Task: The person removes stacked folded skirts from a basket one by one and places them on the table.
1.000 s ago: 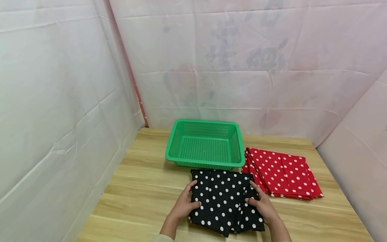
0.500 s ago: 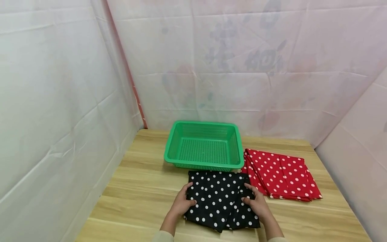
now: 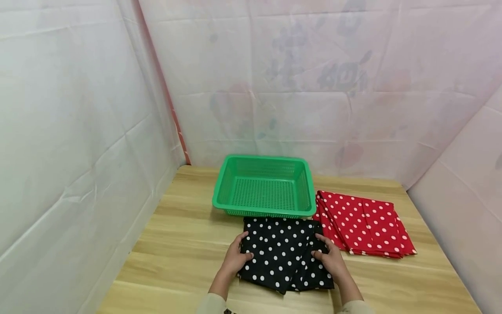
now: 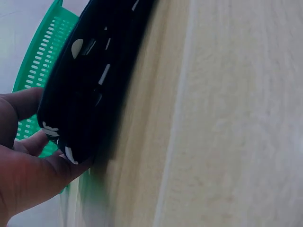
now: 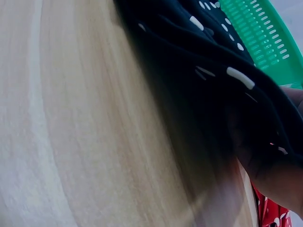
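Note:
A folded black cloth with white polka dots lies in front of a green plastic basket, its far edge close against the basket's near side. My left hand grips the cloth's left edge, thumb on top; in the left wrist view, fingers of the left hand curl round the layered fold. At the opposite edge, my right hand holds the cloth with its thumb on top. The right wrist view shows several loose layers of black cloth and part of the right hand; its fingertips are hidden.
A folded red cloth with white dots lies right of the basket, partly beside the black cloth. The wooden table is bounded by pale hanging sheets at the back and both sides.
Both hands and the black cloth have shifted slightly left and away, toward the basket. The grip stays the same, and the basket and red cloth keep their places.

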### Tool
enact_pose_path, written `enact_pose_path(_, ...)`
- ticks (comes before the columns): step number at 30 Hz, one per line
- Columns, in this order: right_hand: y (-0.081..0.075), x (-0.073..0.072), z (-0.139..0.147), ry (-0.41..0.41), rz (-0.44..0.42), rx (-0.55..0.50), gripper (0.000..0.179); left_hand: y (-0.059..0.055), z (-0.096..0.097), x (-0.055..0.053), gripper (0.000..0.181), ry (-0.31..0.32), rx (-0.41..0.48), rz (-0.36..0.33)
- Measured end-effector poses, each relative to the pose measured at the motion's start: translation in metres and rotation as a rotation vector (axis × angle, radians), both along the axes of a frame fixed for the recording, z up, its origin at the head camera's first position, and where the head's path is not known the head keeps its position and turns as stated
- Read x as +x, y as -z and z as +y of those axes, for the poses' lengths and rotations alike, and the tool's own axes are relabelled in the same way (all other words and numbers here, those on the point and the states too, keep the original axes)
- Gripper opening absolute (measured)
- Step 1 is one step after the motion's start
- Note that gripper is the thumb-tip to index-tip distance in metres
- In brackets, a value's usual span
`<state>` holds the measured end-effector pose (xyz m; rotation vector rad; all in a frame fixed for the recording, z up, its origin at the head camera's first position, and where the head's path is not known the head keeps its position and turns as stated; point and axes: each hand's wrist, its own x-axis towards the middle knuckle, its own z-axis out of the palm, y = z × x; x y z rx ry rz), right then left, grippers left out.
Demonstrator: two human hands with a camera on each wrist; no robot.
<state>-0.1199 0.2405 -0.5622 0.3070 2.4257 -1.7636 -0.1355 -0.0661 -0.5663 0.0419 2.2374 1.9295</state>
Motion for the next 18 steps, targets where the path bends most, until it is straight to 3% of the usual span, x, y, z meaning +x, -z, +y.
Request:
enact_pose_path(7, -0.002, -0.003, 0.006, 0.034, 0.004, -0.002, 0.057, 0.001, 0.006, -0.003, 0.071, 0.000, 0.038, -0.034)
enact_pose_path(14, -0.006, 0.002, 0.007, 0.037, 0.002, -0.012, 0.054, 0.006, 0.005, -0.005, 0.069, 0.011, 0.048, 0.000)
enact_pose_path(18, -0.017, 0.012, 0.008, 0.047, 0.047, 0.026, 0.049, -0.007, -0.008, -0.002, 0.070, 0.015, 0.029, 0.058)
